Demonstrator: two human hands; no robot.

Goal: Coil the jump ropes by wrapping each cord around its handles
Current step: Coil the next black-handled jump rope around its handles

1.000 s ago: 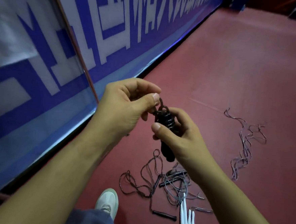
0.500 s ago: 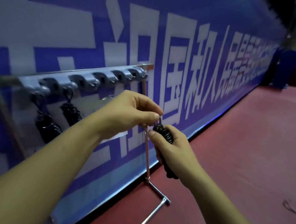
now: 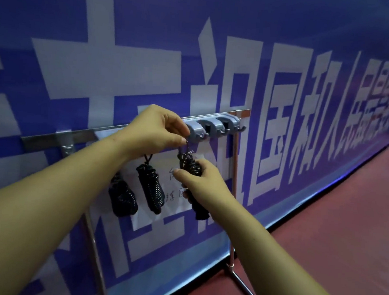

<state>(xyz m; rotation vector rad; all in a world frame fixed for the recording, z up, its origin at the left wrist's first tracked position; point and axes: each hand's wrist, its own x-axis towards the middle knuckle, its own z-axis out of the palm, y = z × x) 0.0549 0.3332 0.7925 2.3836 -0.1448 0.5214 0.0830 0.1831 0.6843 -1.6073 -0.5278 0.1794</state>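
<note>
My right hand [image 3: 200,184] grips a black coiled jump rope [image 3: 193,165], its cord wound tightly round the handles, with the handle ends [image 3: 201,211] sticking out below my palm. My left hand [image 3: 158,131] pinches the rope's short cord loop [image 3: 182,150] just under a grey hook [image 3: 195,133] of the wall rack. Two more coiled black jump ropes hang from the rack, one [image 3: 151,188] beside my hands and one [image 3: 122,197] partly behind my left forearm.
A metal rail [image 3: 79,135] carries the grey hook rack, with free hooks [image 3: 225,126] to the right. The stand's thin post [image 3: 234,184] and foot [image 3: 245,289] rise from the red floor [image 3: 344,227]. A blue banner [image 3: 287,61] with white characters fills the background.
The view swung up from the floor with loose ropes to the rack. Both hands carried the coiled rope up to the hooks; my left hand now holds its loop at a hook.
</note>
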